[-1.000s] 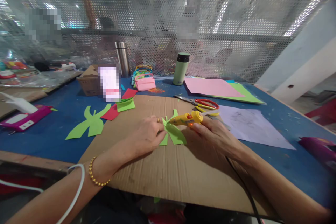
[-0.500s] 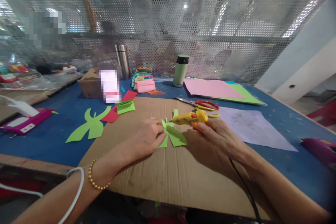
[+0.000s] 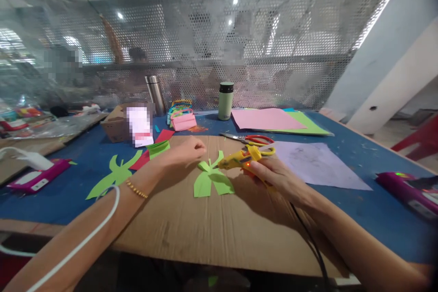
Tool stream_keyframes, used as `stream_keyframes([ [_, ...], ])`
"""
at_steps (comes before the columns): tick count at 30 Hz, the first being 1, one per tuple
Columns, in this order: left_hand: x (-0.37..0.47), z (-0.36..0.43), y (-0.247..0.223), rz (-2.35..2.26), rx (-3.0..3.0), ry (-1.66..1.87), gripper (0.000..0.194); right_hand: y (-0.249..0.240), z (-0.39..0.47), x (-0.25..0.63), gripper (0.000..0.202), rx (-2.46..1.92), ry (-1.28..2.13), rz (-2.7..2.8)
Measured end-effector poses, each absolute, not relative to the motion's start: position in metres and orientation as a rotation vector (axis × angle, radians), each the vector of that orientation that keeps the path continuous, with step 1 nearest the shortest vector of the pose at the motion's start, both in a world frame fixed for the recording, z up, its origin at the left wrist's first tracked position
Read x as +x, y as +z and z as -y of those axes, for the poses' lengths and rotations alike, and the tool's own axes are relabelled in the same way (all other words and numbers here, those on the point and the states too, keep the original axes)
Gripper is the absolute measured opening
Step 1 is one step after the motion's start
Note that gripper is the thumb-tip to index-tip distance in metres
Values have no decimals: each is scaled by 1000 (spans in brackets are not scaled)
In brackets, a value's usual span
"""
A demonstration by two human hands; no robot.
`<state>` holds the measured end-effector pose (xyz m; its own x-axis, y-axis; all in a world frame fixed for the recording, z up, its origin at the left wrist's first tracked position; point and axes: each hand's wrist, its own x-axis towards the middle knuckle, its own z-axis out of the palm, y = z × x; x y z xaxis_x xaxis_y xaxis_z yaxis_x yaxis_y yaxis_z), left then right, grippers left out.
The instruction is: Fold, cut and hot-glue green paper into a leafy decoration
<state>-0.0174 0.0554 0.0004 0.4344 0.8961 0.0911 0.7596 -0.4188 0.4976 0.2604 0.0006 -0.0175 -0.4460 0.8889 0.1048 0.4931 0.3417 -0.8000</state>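
Note:
My right hand (image 3: 268, 171) grips a yellow hot glue gun (image 3: 236, 159) with a small lit orange light. The gun's nozzle points left, close above a light-green bow-shaped paper cutout (image 3: 202, 185) lying on the cardboard sheet (image 3: 191, 228). My left hand (image 3: 186, 150) is held to the upper left of this cutout, apart from it, with its fingers curled closed. What those fingers hold, if anything, is hidden. Another green bow-shaped cutout (image 3: 111, 178) lies on the blue table beyond my left forearm.
Scissors (image 3: 236, 138) with red and yellow handles lie past the glue gun. At the back stand a green tumbler (image 3: 226, 102), a steel flask (image 3: 155, 96), small pink paper bags (image 3: 184, 121) and a cardboard box (image 3: 116, 125). Purple paper (image 3: 318, 164) and power strips (image 3: 407, 191) flank the cardboard.
My left hand has let go of the green cutout and moved up and left from it. The glue gun stays over the cutout in my right hand. The view has tilted upward.

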Motion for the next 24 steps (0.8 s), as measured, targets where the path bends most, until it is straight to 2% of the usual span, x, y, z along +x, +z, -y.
stream_keyframes([
  [2,-4,-69,1,-1414,2198,301,24,-20,-2,263,61,-1182,1092,1933],
  [7,23,-92,-11,-1387,2135,187,15,-19,-6,277,56,-1118,1271,1652],
  [13,27,-90,-16,-1398,2201,49,25,-10,-5,281,54,-1057,1291,1489],
  [24,5,-77,-11,-1432,1967,169,16,-8,-5,277,52,-1085,1307,1528],
])
